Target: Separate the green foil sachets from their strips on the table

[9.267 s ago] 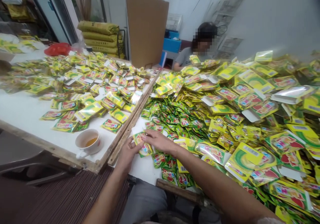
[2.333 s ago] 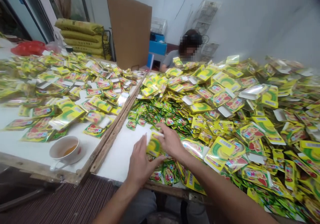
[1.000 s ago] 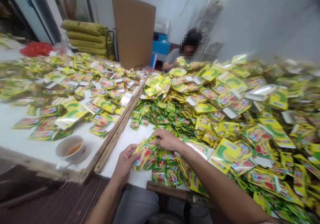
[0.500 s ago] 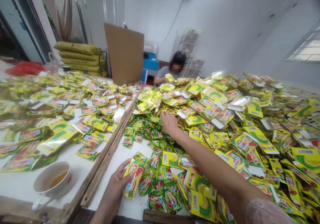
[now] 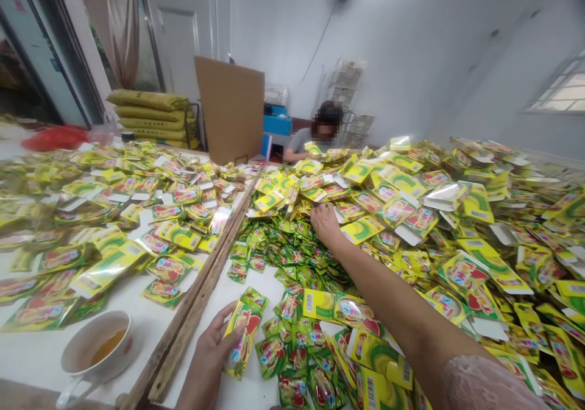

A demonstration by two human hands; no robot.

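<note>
My left hand (image 5: 214,348) is closed on a yellow sachet pack (image 5: 241,339) with red print, held just above the white table (image 5: 247,288) near its front edge. My right hand (image 5: 325,222) reaches far forward, palm down, into the heap of small green sachets (image 5: 283,245). Its fingers curl onto the sachets at the border with the larger yellow packs (image 5: 388,200); what they grip is hidden. More green sachets (image 5: 297,349) lie beside the held pack.
A wooden rail (image 5: 205,276) divides my table from the left table, strewn with yellow packs (image 5: 137,203). A cup of tea (image 5: 98,349) stands at its front corner. Another person (image 5: 320,136) sits at the far end. A cardboard sheet (image 5: 228,108) and stacked sacks (image 5: 146,108) stand behind.
My right hand left the pack in my left hand and stretched forward into the sachet heap. The left hand kept the yellow pack and sank toward the front edge. My view tilted up.
</note>
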